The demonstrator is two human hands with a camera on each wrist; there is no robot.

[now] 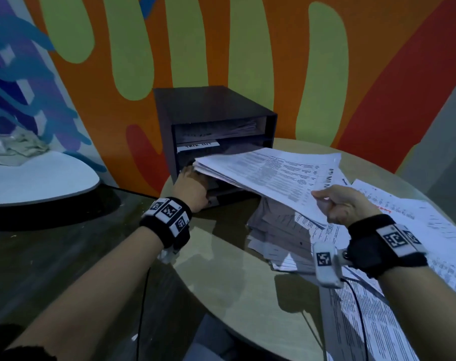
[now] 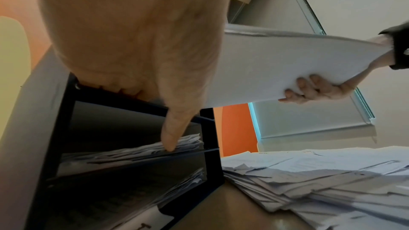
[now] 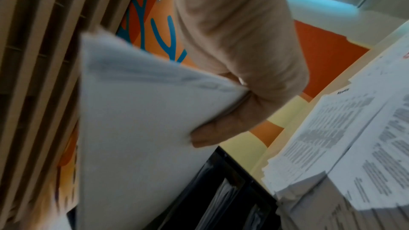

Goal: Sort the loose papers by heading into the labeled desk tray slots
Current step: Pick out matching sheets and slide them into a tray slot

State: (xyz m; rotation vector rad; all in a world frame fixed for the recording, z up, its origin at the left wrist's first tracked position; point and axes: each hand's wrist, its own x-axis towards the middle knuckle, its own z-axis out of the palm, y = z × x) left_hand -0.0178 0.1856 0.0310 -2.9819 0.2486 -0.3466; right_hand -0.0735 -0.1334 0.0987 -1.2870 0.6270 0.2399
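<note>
Left hand [image 1: 193, 185]: at the tray's front, fingers hooked over a shelf edge, thumb [image 2: 171, 139] on the papers filed below.
Desk tray [image 1: 195, 110]: dark, stacked slots, upright on the round table [image 1: 247, 282].
Held sheaf [image 1: 268, 175]: far end at a middle slot.
Right hand [image 1: 344, 204]: pinches the sheaf's near edge.
Loose papers [image 1: 279, 238]: piled beside the tray.
</note>
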